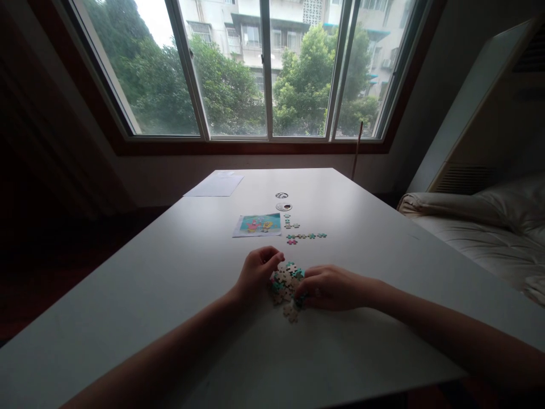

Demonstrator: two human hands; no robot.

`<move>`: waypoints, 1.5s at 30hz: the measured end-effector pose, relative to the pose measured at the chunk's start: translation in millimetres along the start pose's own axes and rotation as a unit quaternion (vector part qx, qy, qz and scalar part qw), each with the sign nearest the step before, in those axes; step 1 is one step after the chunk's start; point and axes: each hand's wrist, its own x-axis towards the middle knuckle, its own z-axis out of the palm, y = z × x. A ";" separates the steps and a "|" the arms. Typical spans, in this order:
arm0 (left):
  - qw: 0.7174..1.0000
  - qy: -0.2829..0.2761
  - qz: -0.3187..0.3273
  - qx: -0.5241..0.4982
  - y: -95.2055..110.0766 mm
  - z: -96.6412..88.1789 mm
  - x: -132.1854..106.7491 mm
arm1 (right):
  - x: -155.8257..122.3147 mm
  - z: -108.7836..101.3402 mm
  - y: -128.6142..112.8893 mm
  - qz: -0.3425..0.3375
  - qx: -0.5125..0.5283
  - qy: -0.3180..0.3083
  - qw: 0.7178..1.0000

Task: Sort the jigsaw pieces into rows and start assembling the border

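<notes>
"Any writing on the rectangular blue cartoon sheet (260,225)?"
"Too small to read; nearer, knobbed pale-and-teal puzzle pieces (288,277) lie heaped on the smooth white table (170,272)."
"Fingers?"
"Left hand (258,269) and right hand (328,287) curl at opposite sides of them; whether either grips one, I can't tell."

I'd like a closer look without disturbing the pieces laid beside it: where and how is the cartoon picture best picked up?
Probably by the left margin of the cartoon picture, coming from the left, fingertip under and thumb on top. It looks thin and flat, so an edge seems the likeliest grip, and laid-out puzzle pieces crowd its right side.
</notes>
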 end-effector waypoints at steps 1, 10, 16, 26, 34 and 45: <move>1.000 0.000 0.001 0.000 0.0 -0.3 -0.4 | 0.2 -0.2 -0.6 0.006 0.009 -0.003 1.000; 1.000 -0.006 0.001 0.002 0.0 -0.2 -1.4 | 1.6 -4.9 -7.2 0.049 0.103 -0.023 0.993; 1.000 -0.016 -0.013 -0.006 -1.3 -0.5 -2.1 | 0.3 -7.3 -6.1 0.049 0.109 -0.034 0.992; 1.000 -0.021 -0.019 -0.012 4.0 0.5 -1.8 | -1.1 -3.2 -4.5 0.033 0.083 -0.015 0.996; 1.000 -0.020 -0.015 -0.013 5.2 0.1 -1.1 | -0.6 -6.9 -10.2 0.029 0.064 -0.031 0.997; 1.000 -0.013 -0.005 0.003 6.2 -0.7 -0.4 | -0.7 -7.5 -11.1 0.048 0.142 -0.031 0.988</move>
